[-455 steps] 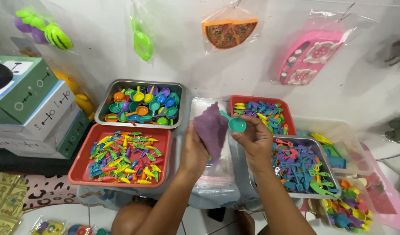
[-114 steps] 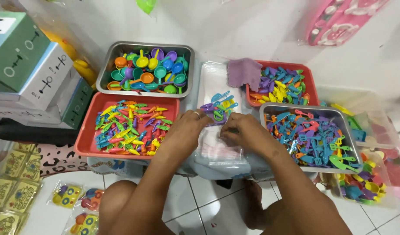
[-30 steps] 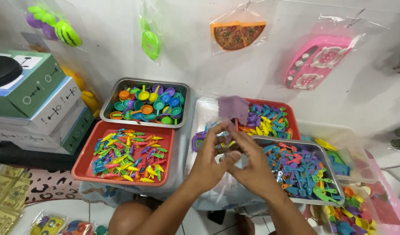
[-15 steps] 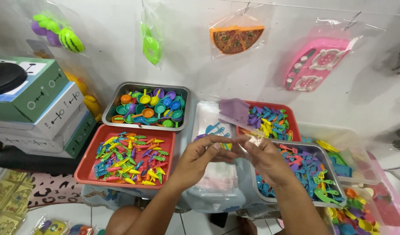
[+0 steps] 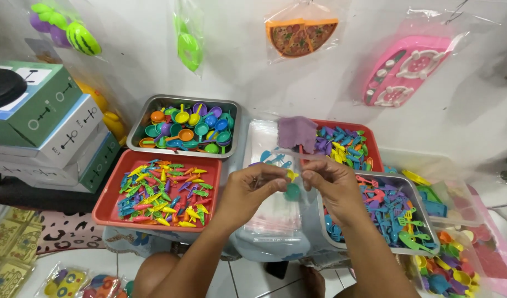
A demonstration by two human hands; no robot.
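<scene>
Clear toy bag point(image 5: 289, 165) between both hands' grip

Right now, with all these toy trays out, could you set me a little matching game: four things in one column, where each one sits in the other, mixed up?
Things:
1. red tray of carrot-like bits
2. steel tray of small pans
3. toy pizza in a bag
4. stacked boxes

Places:
A. hanging on the wall, top middle
B. far left, beside the trays
C. front left, nearest the left hand
D. back left, behind the red tray

Pairs: 1-C, 2-D, 3-A, 4-B
</scene>
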